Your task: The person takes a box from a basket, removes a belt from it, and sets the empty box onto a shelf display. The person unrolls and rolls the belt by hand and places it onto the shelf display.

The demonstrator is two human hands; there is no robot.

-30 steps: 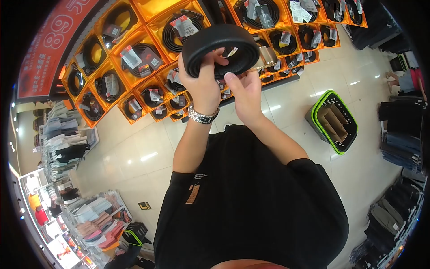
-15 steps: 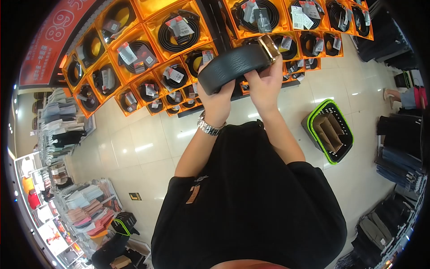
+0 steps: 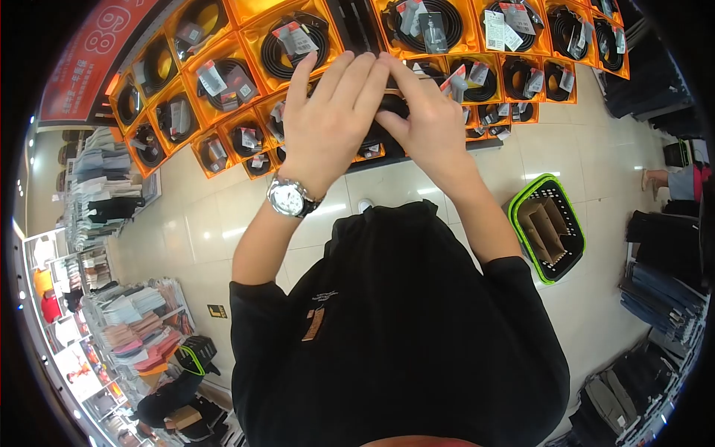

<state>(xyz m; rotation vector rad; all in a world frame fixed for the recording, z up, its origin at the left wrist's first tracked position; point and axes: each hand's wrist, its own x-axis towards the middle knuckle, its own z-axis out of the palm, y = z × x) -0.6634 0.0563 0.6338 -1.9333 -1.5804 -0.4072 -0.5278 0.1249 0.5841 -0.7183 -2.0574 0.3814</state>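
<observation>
My left hand (image 3: pixel 333 119), with a metal watch (image 3: pixel 287 197) on its wrist, is palm down over the belt display with its fingers stretched out. Close beside it is my right hand (image 3: pixel 432 123), its index finger extended and its thumb apart. Dark material of a black belt (image 3: pixel 392 106) shows between the right thumb and index finger. Most of this belt is hidden under my hands, and its gold buckle cannot be seen. Around my hands, coiled black belts (image 3: pixel 294 46) with paper tags lie in orange-lined boxes (image 3: pixel 255 22).
A black basket with a green rim (image 3: pixel 549 179) holds brown cardboard on the tiled floor (image 3: pixel 246 246) at right. Folded clothes (image 3: pixel 141 328) are stacked at left and jeans (image 3: pixel 659 287) at right. A red sign (image 3: pixel 89 59) stands upper left. Another person's legs (image 3: pixel 655 179) show far right.
Half a second ago both hands held the coiled black belt up by its sides. Now the belt is lower and mostly covered, my hands have turned palm down, and my left fingers are stretched out.
</observation>
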